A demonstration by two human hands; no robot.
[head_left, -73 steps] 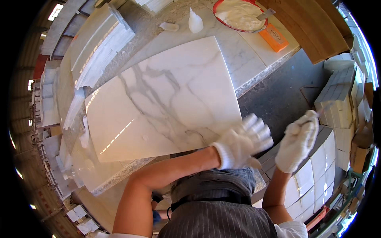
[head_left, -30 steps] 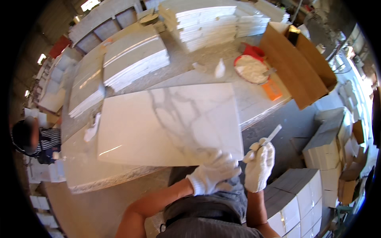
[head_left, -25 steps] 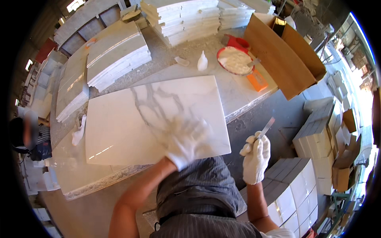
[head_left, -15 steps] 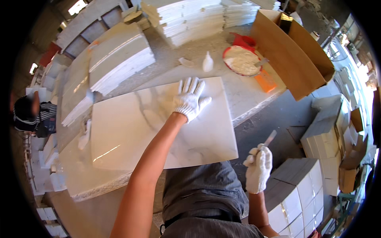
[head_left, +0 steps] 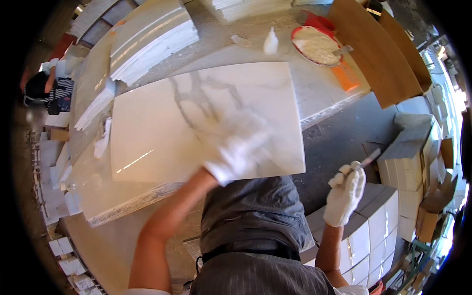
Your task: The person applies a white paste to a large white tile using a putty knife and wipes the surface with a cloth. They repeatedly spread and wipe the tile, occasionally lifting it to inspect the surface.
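A glossy white slab with grey veins [head_left: 147, 123] lies on the worktable in front of me. Over its right part, near the front edge, is my left hand [head_left: 241, 142] in a white knitted glove, its fingers smeared by motion. Off the slab's right side, my right hand [head_left: 345, 199], also gloved, is closed on a putty knife [head_left: 371, 157], its blade pointing up and to the right. Beyond the slab stand a white squeeze bottle [head_left: 271, 42] and a red-rimmed bowl of pale paste [head_left: 314, 45] with a spatula resting in it.
An orange flat piece [head_left: 346, 77] lies by the bowl, beside an open cardboard box [head_left: 378, 54]. Stacked slabs [head_left: 152, 42] stand at far left; a crumpled white glove-like item [head_left: 103, 140] lies near them. White stacks [head_left: 378, 236] stand at right. Another person [head_left: 51, 91] is at far left.
My left hand has swept down the slab toward me, from lying flat with fingers spread to a blur. My right hand, with the putty knife, has moved up and right. The view has shifted.
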